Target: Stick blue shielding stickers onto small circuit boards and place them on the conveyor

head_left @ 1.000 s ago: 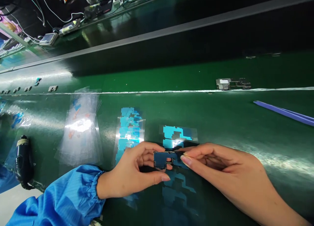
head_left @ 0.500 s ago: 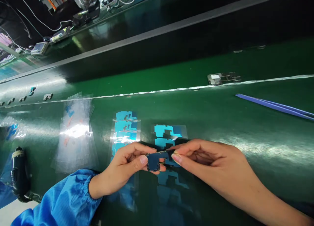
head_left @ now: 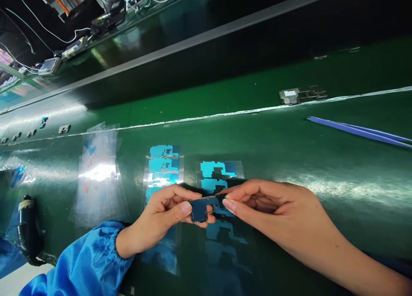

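A small dark circuit board [head_left: 199, 210] with a notched outline is held level between my two hands. My left hand [head_left: 172, 210] grips its left end, thumb on top and fingers beneath. At the right end, the thumb and forefinger of my right hand [head_left: 254, 201] pinch the board's narrow arm. The upper face looks smooth and dark blue. Just behind and below the hands lies a sheet of bright blue cut-out stickers [head_left: 213, 169]. A second sticker sheet [head_left: 162, 164] sits to its left, partly covered by my left hand.
Clear plastic sheets [head_left: 99, 180] are stacked at the left, beside a black cylindrical tool [head_left: 27, 227]. Blue tweezers [head_left: 357, 131] lie at the right. Another board [head_left: 302, 94] rests by the white line [head_left: 209, 117]. Several small parts [head_left: 64, 128] stand at far left.
The camera view has shifted and tilted slightly. Both hands keep the same hold on the circuit board, with hardly any movement between them.
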### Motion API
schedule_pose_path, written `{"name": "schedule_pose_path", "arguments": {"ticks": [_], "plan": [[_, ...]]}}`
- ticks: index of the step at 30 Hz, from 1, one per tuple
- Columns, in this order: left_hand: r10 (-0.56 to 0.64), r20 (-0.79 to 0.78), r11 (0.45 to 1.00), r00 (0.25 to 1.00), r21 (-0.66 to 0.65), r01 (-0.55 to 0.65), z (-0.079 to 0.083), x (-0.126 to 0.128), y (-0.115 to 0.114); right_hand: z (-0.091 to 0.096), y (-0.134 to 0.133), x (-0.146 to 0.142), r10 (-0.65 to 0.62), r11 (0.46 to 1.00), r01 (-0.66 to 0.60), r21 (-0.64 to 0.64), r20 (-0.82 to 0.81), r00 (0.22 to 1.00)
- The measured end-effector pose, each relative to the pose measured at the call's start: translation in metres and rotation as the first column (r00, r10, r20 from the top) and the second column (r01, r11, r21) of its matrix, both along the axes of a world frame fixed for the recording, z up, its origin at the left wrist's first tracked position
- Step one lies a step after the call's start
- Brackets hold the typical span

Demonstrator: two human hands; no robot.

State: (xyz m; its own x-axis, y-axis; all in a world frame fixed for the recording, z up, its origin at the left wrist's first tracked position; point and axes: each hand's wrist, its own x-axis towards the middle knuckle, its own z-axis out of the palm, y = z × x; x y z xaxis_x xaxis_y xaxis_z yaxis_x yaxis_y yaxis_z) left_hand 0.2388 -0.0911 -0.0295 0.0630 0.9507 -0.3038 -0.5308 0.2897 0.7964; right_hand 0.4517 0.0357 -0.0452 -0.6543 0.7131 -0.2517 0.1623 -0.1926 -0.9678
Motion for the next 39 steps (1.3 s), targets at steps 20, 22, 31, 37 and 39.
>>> {"name": "schedule_pose_path", "arguments": {"ticks": [20,22,31,37,39], "plan": [[-0.016,-0.022,0.999,1.0,0.031,0.017,0.0,-0.001,0.001,0.006,0.0,-0.006,-0.037,0.999,0.037,0.021,-0.032,0.999],[-0.018,-0.022,0.999,1.0,0.027,0.019,0.001,-0.001,0.0,0.005,-0.001,-0.005,-0.037,0.999,0.037,0.016,-0.033,0.999],[-0.01,-0.054,1.0,0.998,-0.002,0.01,0.001,-0.001,-0.001,0.004,-0.002,-0.006,-0.041,0.999,0.041,0.009,0.005,0.999],[0.001,-0.068,1.0,0.998,-0.009,-0.001,0.001,-0.001,0.0,0.004,-0.002,-0.009,-0.015,1.0,0.015,0.009,-0.001,1.0],[0.002,-0.07,1.0,0.998,-0.01,-0.003,0.001,-0.001,0.0,0.004,-0.002,-0.011,-0.008,0.999,0.008,0.034,0.001,1.0]]}}
